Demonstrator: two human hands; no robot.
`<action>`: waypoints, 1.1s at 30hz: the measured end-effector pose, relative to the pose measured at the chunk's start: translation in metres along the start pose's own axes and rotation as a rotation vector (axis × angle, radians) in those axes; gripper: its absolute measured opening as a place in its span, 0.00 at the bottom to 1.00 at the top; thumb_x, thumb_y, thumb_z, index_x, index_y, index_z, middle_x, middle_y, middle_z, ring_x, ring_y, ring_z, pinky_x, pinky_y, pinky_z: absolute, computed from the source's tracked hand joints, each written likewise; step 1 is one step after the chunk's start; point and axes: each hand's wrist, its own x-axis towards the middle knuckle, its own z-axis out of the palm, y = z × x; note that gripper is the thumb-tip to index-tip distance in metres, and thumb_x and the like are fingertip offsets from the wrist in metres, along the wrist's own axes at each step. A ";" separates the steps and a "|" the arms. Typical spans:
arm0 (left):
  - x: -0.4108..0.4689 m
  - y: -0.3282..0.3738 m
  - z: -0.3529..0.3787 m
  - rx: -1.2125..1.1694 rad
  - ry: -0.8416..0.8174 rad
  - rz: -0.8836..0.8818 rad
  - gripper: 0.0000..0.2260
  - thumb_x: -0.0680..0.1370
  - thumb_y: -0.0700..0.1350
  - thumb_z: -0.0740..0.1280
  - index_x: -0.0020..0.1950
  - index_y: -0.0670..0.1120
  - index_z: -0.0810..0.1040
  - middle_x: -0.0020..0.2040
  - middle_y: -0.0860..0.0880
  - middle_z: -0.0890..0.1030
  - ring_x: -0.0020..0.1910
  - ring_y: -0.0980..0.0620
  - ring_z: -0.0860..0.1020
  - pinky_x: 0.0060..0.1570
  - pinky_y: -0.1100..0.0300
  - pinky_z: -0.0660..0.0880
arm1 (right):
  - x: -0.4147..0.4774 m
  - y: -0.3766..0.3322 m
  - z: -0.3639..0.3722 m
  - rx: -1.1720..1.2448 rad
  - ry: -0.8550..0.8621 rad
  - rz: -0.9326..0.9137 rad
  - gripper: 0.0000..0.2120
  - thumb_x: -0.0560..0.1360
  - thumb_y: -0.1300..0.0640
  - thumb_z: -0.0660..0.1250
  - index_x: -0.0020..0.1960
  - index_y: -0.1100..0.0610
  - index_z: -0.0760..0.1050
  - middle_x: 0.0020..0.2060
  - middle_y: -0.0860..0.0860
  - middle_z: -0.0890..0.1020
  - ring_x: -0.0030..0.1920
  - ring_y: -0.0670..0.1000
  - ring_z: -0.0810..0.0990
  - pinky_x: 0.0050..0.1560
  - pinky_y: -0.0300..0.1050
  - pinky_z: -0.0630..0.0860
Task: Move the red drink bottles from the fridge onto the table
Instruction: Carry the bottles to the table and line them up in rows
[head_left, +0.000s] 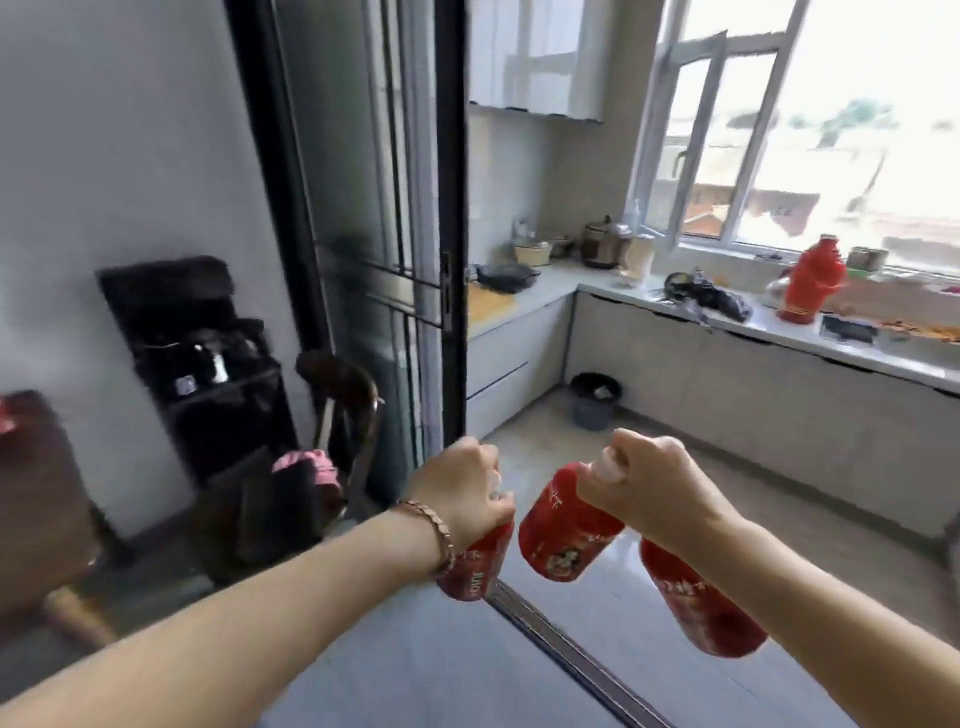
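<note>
The person stood at the sliding glass door (395, 249) on the kitchen threshold, carrying three red drink bottles at once. The left hand (462, 493) had its fingers closed round the neck of one bottle (475, 566), which hung below the wrist. The right hand (649, 493) gripped two by their tops: a middle bottle (566, 525) tilted toward the left, and a third bottle (696, 603) slung lower beneath the forearm. All three hung in the air above the floor (597, 571), not touching any surface. No fridge was in sight, so I judged the fetching part done for these three; the setting-down had not happened. A larger red bottle (810, 280) stood on the kitchen counter (649, 301) under the window (779, 130). Whether it belonged to the job, I couldn't tell.
</note>
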 end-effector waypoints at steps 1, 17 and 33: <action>0.000 -0.024 -0.006 0.014 0.012 -0.060 0.10 0.73 0.51 0.65 0.44 0.45 0.73 0.47 0.45 0.74 0.47 0.44 0.77 0.46 0.56 0.72 | 0.019 -0.017 0.019 0.023 -0.017 -0.040 0.19 0.70 0.51 0.68 0.29 0.52 0.61 0.25 0.47 0.68 0.24 0.45 0.65 0.25 0.33 0.61; -0.101 -0.342 -0.100 0.106 0.265 -0.912 0.09 0.73 0.50 0.65 0.36 0.49 0.70 0.41 0.50 0.69 0.38 0.47 0.75 0.35 0.58 0.68 | 0.159 -0.314 0.291 0.329 -0.616 -0.522 0.16 0.65 0.48 0.69 0.38 0.61 0.75 0.33 0.54 0.81 0.34 0.55 0.80 0.35 0.49 0.78; -0.219 -0.666 -0.221 0.091 0.223 -1.003 0.11 0.73 0.55 0.67 0.39 0.50 0.70 0.42 0.51 0.68 0.41 0.48 0.76 0.39 0.58 0.72 | 0.167 -0.625 0.528 0.439 -0.711 -0.432 0.12 0.66 0.47 0.74 0.37 0.51 0.72 0.32 0.46 0.79 0.32 0.45 0.80 0.26 0.37 0.77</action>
